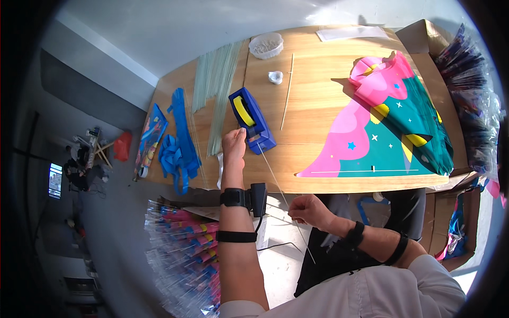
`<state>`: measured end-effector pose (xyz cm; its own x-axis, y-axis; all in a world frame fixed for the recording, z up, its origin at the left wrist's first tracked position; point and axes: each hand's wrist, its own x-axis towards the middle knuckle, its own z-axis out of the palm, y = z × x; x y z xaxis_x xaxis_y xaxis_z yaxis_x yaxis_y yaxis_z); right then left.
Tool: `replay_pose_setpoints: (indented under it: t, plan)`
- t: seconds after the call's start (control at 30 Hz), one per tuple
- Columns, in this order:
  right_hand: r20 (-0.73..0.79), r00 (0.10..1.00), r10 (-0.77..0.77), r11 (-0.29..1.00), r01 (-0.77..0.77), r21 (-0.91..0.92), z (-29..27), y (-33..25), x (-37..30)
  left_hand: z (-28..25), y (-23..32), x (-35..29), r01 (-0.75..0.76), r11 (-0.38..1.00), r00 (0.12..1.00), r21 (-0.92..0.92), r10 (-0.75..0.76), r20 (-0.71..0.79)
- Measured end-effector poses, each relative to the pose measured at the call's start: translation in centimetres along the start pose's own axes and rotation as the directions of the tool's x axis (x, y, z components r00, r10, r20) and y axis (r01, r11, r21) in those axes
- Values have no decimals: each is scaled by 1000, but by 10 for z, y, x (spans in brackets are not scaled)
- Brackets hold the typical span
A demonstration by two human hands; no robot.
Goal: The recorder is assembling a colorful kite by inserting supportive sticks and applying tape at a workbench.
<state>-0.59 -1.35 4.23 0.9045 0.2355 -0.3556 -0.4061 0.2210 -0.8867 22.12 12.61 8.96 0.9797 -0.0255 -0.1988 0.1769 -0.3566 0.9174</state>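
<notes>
A long thin white rod [274, 173] slants from the front of a blue tape dispenser [263, 126] down past the table edge. My right hand [313, 211] pinches it near its middle, over my lap. The dispenser carries a yellow tape roll [243, 111]. My left hand [234, 146] is closed at the dispenser's near left corner, fingertips against its cutting end; what they grip, if anything, is hidden. To the right lies a pink and green printed fabric sheet [347, 143], partly bunched up, with a thin white rod along its near edge.
Bundled pale rods [214, 74], blue fabric strips [180, 138] and folded printed fabric [151, 135] occupy the table's left. Farther back are a white bowl of small pieces [266, 46] and a small white cup-like item [275, 77]. Plastic-wrapped bundles [183, 254] sit below left; a cardboard box [424, 58] stands right.
</notes>
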Motion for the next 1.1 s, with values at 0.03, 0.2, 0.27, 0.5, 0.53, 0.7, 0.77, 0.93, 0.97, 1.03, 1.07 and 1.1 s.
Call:
replay_pose_setpoints:
  t: [0.03,0.2,0.27,0.5,0.53,0.7,0.77,0.93,0.97,1.03,1.07,1.1]
  plan:
    - [-15,1000,0,1000,-1,-8,-3,0,2,10,13,-8,19,1000,1000,-18,-19,10]
    - [15,1000,-24,999,24,24,-7,6,8,14,9,6,91,996,996,-13,-91,2]
    - [14,1000,-27,999,27,20,-6,4,7,13,11,12,216,976,975,-18,-216,-41]
    - [-32,999,0,998,2,56,-4,6,8,15,12,22,124,988,984,-87,-134,-114]
    - [-36,999,-2,999,4,52,-5,6,9,22,13,18,28,999,985,-22,-32,-169]
    - [-54,999,8,997,-3,81,-2,4,10,31,15,-3,-114,987,952,113,141,-270]
    - [-52,999,8,995,-3,104,-1,5,10,20,14,-13,8,984,983,-178,-40,-177]
    - [-53,999,-3,990,10,138,0,13,15,0,-3,-109,145,905,989,-401,-127,71]
    - [-51,999,-8,989,16,144,2,14,15,-1,-14,-141,156,894,987,-421,-128,93]
    - [-65,998,-4,984,16,178,-3,15,11,2,-41,-207,223,859,971,-461,-153,185]
    - [-58,998,-6,987,15,159,-8,13,9,3,-53,-241,288,835,952,-468,-198,233]
    - [-58,998,-6,987,16,163,-9,13,10,6,-60,-273,315,829,948,-463,-255,188]
